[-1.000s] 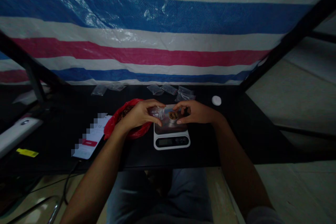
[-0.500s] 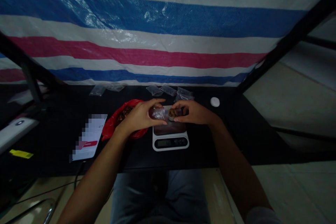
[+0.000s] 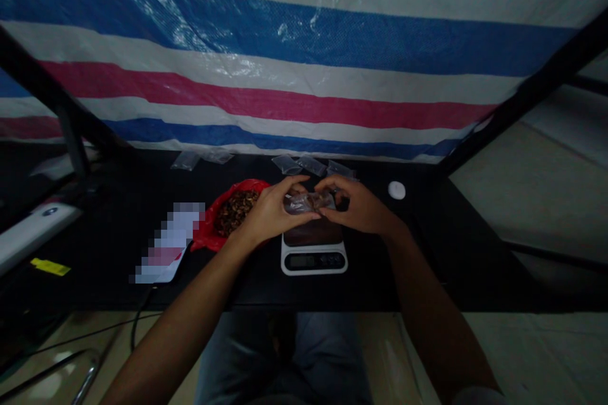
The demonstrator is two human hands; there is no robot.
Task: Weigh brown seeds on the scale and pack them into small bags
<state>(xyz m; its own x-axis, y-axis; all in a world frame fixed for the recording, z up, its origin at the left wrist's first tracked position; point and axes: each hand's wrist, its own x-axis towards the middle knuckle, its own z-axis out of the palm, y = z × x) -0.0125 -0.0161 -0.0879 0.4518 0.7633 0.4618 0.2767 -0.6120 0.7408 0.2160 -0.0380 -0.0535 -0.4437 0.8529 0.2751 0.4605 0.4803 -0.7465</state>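
My left hand [image 3: 273, 210] is closed on a crinkled clear plastic bag [image 3: 300, 204], its thumb and fingers curved around the bag above the scale. Facing it, my right hand [image 3: 358, 204] pinches the bag's right end, where brown dried bits [image 3: 323, 199] show through the plastic. Whether a small cup also sits between my right fingers is too dark to tell. Below both hands lies a white kitchen scale [image 3: 314, 259] with a dark plate. Just left of it is an open red plastic bag [image 3: 204, 231] filled with brown dried pieces [image 3: 236, 210].
Several small clear bags [image 3: 311, 165] lie along the back of the black table [image 3: 375, 266], with others [image 3: 185, 160] further left. A small white case [image 3: 396, 190] sits right. A phone-like slab [image 3: 178, 240], yellow tag [image 3: 50, 266] and white device [image 3: 38, 234] are left.
My hands have come together, and the brown bits in my right hand now meet the clear bag in my left. The view has shifted slightly, showing more of the red bag's contents.
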